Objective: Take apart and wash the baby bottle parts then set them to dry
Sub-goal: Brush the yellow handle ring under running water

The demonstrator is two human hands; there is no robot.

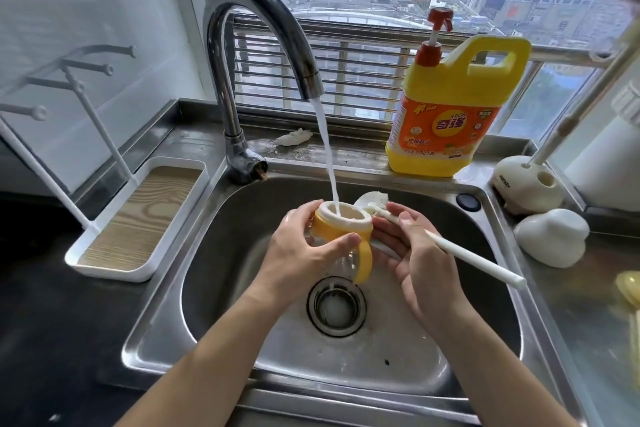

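Both bare arms reach forward, and the hands are close together. The left hand (304,253) curls its fingers and thumb round the bottle (332,229) and holds it upright. The right hand (419,253) is just beside it, palm turned in, its thumb pinching the brush (478,260).

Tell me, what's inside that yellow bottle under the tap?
Tap water pours into the open, foamy mouth of the bottle. Deeper inside is hidden by its yellow collar and the left hand gripping it. The brush is outside, pinched in the right hand.
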